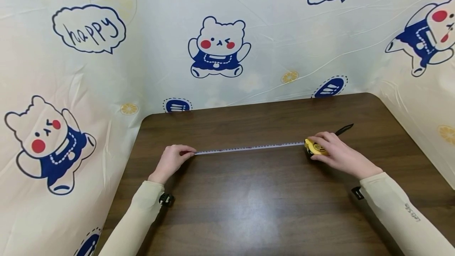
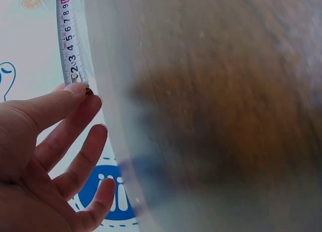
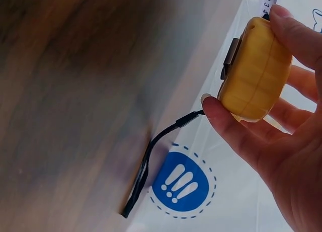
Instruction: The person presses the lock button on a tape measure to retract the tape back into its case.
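Observation:
A yellow tape measure (image 1: 315, 148) is held in my right hand (image 1: 335, 153), at the right of the table in the head view. Its pale blade (image 1: 249, 148) runs out leftward in a nearly straight line. At the far end my left hand (image 1: 172, 162) pinches the blade's tip between thumb and forefinger; the left wrist view shows the low numbers of the blade (image 2: 70, 41) just beyond the thumb. In the right wrist view, my thumb and fingers wrap round the yellow case (image 3: 256, 71). From the case hangs a black wrist strap (image 3: 146, 159).
Beneath both hands lies a dark wooden table (image 1: 227, 204) with rounded back corners. A pale printed sheet (image 1: 270, 46) with cartoon bears rises behind it and along both sides. Black wrist devices (image 1: 166, 199) sit at the cuffs of both sleeves.

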Action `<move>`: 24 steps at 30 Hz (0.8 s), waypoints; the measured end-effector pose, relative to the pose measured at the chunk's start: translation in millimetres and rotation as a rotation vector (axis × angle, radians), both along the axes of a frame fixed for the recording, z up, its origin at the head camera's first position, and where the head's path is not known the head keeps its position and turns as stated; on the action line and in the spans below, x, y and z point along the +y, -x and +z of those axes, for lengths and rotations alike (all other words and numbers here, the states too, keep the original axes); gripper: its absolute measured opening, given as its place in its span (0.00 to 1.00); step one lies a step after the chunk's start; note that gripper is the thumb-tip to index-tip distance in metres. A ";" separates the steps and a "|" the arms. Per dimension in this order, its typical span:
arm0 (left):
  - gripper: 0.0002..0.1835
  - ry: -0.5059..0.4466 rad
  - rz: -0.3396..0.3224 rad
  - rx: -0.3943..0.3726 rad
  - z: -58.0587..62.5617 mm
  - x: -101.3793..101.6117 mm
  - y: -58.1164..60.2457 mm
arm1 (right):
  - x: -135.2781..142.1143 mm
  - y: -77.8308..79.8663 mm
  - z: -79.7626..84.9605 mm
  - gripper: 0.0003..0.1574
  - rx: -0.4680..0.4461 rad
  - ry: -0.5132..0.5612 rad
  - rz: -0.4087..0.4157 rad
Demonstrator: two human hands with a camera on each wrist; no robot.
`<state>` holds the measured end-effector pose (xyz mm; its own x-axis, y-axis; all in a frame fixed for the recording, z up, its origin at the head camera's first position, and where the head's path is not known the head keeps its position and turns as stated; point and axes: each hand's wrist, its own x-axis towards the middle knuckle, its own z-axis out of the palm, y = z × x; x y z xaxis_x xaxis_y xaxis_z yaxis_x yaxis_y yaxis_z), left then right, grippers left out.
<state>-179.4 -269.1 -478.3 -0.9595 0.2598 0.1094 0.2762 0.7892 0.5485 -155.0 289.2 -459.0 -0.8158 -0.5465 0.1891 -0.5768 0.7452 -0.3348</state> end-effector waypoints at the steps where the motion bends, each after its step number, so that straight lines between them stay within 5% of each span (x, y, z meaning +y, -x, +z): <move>1: 0.05 -0.002 0.000 0.001 0.3 0.9 -0.1 | -0.8 -0.3 0.0 0.35 -0.002 -0.001 0.000; 24: 0.06 -0.013 -0.037 -0.010 7.5 20.8 0.4 | -16.7 -0.2 0.7 0.34 0.038 0.014 0.051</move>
